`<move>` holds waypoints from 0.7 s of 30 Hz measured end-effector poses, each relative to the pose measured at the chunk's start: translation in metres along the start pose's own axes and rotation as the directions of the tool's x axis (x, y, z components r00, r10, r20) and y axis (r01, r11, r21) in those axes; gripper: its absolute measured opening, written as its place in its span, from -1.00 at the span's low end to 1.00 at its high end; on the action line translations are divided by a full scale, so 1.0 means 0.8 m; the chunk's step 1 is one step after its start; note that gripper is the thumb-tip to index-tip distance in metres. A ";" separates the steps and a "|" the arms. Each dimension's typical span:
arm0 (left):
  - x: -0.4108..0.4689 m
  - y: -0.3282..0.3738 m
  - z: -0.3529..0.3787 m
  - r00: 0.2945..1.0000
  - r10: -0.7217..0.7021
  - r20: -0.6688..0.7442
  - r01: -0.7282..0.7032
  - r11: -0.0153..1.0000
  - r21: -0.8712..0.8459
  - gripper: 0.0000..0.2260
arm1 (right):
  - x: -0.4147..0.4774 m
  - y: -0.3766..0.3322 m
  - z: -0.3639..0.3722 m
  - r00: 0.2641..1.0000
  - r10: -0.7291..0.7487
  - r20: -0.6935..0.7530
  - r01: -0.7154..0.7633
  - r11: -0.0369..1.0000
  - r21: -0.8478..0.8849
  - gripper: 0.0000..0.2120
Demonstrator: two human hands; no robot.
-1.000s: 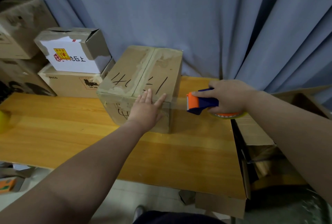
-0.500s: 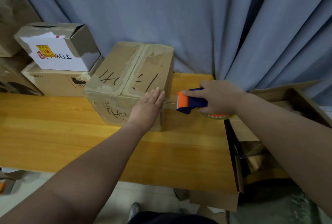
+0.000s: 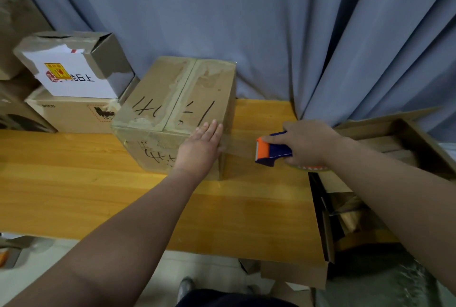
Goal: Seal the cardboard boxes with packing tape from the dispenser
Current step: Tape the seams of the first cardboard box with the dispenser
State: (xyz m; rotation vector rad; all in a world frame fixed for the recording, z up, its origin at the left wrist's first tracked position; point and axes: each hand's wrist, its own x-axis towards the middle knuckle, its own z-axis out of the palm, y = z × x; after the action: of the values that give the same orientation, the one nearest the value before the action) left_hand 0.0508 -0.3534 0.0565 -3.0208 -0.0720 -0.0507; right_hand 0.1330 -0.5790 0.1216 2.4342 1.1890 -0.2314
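Sealing looks barely begun: the flat, open left hand [image 3: 199, 151] pins tape [image 3: 240, 145] to the box [image 3: 177, 109] at the bench's [image 3: 98, 195] 12 o'clock; the right hand [image 3: 306, 144] grips the dispenser [image 3: 271, 151] at the box's 3 o'clock.

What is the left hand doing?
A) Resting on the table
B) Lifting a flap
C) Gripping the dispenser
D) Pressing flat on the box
D: the left hand lies flat, fingers straight, on the box; the right hand holds the dispenser.
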 end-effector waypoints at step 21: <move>0.000 -0.004 0.009 1.000 0.015 -0.021 -0.016 1.000 -0.017 -0.41 | 0.030 -0.018 0.105 0.907 0.170 0.385 -0.352 0.809 0.471 -0.68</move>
State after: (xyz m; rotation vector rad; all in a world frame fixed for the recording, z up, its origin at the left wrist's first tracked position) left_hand 0.0510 -0.3497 0.0498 -3.0368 -0.0462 -0.0816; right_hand 0.1393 -0.5910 0.0342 2.8357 0.6784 -0.9547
